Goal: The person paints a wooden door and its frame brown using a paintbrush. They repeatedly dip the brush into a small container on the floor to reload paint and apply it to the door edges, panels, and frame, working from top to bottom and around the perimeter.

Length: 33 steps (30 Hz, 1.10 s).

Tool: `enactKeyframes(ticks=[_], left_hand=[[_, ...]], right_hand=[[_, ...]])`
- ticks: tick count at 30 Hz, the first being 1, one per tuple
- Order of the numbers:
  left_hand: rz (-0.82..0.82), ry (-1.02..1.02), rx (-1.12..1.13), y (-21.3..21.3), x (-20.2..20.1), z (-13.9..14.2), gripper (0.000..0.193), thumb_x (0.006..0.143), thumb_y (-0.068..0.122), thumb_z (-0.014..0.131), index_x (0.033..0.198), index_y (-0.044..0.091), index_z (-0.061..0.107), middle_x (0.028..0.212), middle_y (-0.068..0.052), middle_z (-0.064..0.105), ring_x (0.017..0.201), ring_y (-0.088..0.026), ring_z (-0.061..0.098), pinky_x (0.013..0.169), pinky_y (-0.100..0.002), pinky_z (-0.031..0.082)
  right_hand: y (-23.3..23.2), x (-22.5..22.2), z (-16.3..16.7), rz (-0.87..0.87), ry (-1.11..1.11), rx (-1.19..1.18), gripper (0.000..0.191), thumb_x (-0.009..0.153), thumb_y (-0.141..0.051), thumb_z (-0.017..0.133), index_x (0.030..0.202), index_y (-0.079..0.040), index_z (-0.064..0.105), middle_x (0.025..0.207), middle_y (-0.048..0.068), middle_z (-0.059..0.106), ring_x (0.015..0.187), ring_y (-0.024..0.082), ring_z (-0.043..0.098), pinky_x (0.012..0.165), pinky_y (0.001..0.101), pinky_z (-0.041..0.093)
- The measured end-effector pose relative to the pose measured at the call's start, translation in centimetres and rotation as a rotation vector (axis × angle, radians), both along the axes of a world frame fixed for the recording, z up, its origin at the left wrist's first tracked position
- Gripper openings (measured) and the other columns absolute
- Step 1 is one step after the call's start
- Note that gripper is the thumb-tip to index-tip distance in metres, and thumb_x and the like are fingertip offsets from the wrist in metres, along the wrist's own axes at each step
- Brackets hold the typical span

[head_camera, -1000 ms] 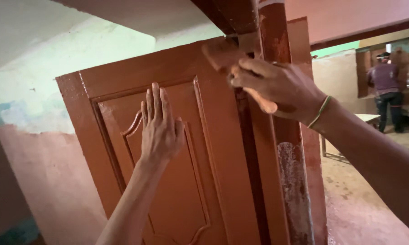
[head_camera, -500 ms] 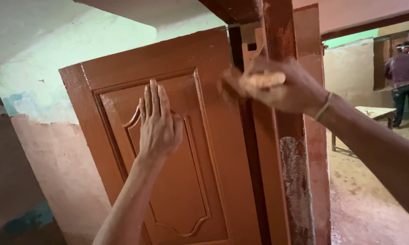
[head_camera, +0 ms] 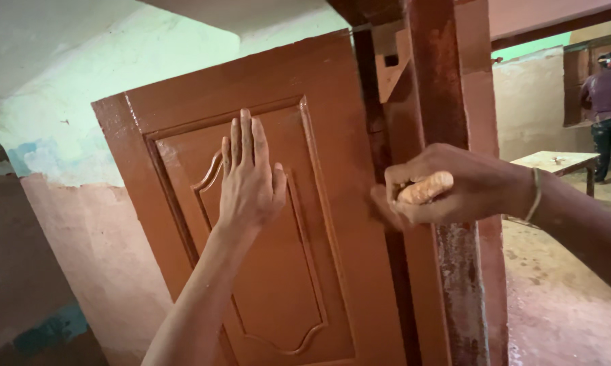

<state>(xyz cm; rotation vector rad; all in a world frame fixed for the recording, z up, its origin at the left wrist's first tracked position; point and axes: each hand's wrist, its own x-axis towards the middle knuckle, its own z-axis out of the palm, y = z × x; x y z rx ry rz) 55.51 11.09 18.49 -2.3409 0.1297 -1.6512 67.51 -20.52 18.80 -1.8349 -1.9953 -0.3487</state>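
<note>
Paint, glossy and reddish brown, covers the wooden door (head_camera: 278,203) that fills the middle of the head view; it stands ajar, with a raised panel whose moulded border curves in scallops at top and bottom. The left hand (head_camera: 250,177) lies flat on that panel, fingers straight and close together, palm pressed to the wood and gripping nothing. Just right of the door rises the door frame post (head_camera: 448,102), painted the same brown but rougher, with pale worn streaks lower down. The right hand (head_camera: 448,186) is clenched around a brush handle (head_camera: 425,188), a smooth, rounded, light tan piece of wood whose end sticks out between the fingers; the bristles are blurred and hard to make out, held at the door's edge beside the post. A thin bangle (head_camera: 536,193) circles that wrist. Behind, the wall (head_camera: 61,135) is patchy pale green plaster over a pinkish lower band. Far right, a person (head_camera: 609,102) stands near a pale counter (head_camera: 563,161) on a dusty floor (head_camera: 563,298).
</note>
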Motion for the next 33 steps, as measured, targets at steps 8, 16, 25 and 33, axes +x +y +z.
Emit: enactKeyframes(ticks=[8,16,25,33], left_hand=[[0.021,-0.01,0.016,2.3,0.3,-0.3,0.074,0.098,0.018,0.045,0.159,-0.012,0.017,0.168,-0.032,0.012,0.157,-0.048,0.013,0.128,-0.057,0.013],[0.021,-0.008,0.006,4.0,-0.3,-0.8,0.075,0.098,0.021,0.047,0.158,-0.013,0.016,0.167,-0.032,0.012,0.156,-0.048,0.012,0.127,-0.058,0.013],[0.014,0.018,-0.051,5.2,-1.7,-0.9,0.077,0.098,0.02,0.046,0.159,-0.013,0.013,0.169,-0.031,0.009,0.157,-0.047,0.009,0.128,-0.056,0.009],[0.023,0.003,-0.005,5.1,-1.1,-0.8,0.074,0.101,0.023,0.044,0.159,-0.012,0.013,0.169,-0.031,0.008,0.158,-0.047,0.009,0.129,-0.056,0.01]], right_hand=[[3.5,0.6,4.1,0.0,-0.503,0.535,0.011,0.101,-0.019,0.063,0.093,-0.011,0.065,0.069,0.002,0.066,0.047,0.007,0.056,0.036,0.0203,0.043],[8.8,-1.8,5.1,-0.255,-0.898,0.63,0.024,0.112,-0.022,0.066,0.109,0.0,0.056,0.075,0.009,0.065,0.049,0.009,0.056,0.035,0.0215,0.044],[8.9,-2.6,-0.6,0.245,-0.203,0.081,0.015,0.099,-0.021,0.064,0.086,-0.016,0.067,0.078,0.002,0.075,0.051,0.007,0.064,0.038,0.0211,0.044],[9.4,0.5,5.9,-0.03,-0.512,0.852,0.018,0.106,-0.016,0.077,0.104,-0.007,0.061,0.089,0.006,0.071,0.071,0.01,0.068,0.054,0.0226,0.058]])
